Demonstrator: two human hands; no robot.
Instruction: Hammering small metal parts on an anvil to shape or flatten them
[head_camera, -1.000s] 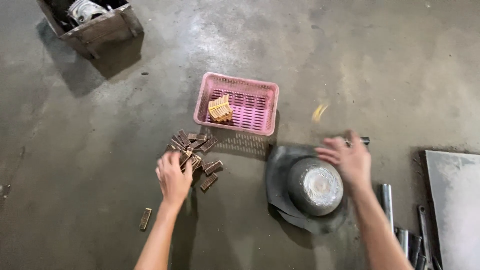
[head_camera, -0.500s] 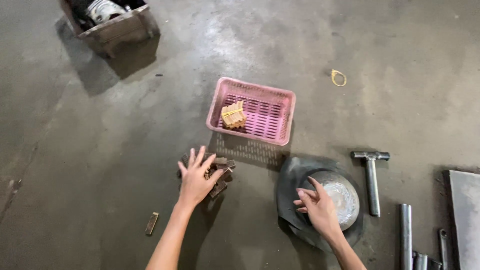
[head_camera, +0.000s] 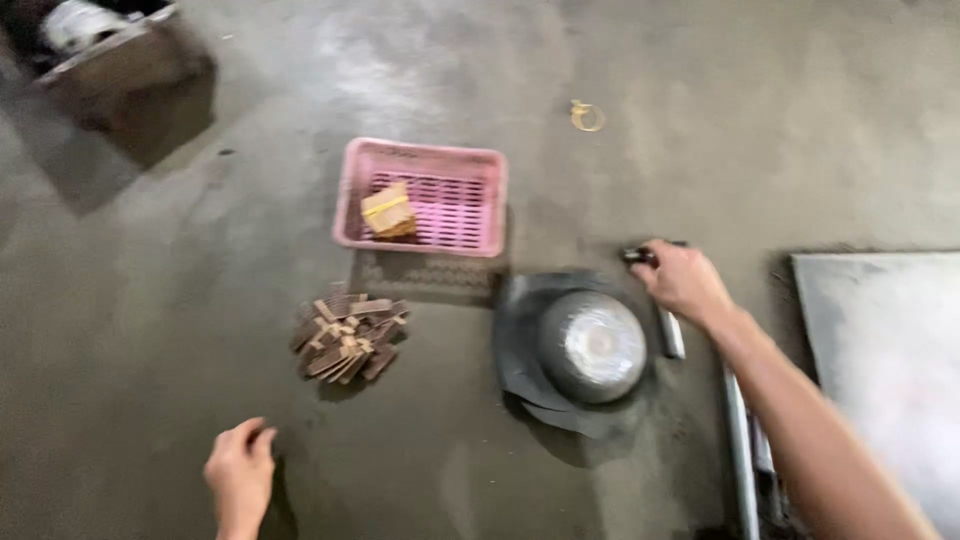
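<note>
My right hand (head_camera: 682, 282) closes around the head end of a metal hammer (head_camera: 668, 335) lying on the concrete floor, just right of a round metal dome (head_camera: 592, 346) that sits on a dark rubber sheet (head_camera: 522, 362). My left hand (head_camera: 240, 472) hovers low at the front left, fingers curled, below and left of a pile of small brown wooden pieces (head_camera: 347, 335); whether it holds anything is hidden. Behind the pile stands a pink plastic basket (head_camera: 470, 195) with a bundle of tan pieces (head_camera: 388, 212) inside.
A dark box (head_camera: 110, 55) with a whitish object stands at the back left. A yellow rubber band (head_camera: 587, 117) lies on the floor behind the basket. A grey metal plate (head_camera: 885, 360) and metal rods (head_camera: 742, 455) lie at the right.
My right hand moved from the metal dome to the right onto the hammer. My left hand left the wooden pile and moved toward me, to the left. The view shifted.
</note>
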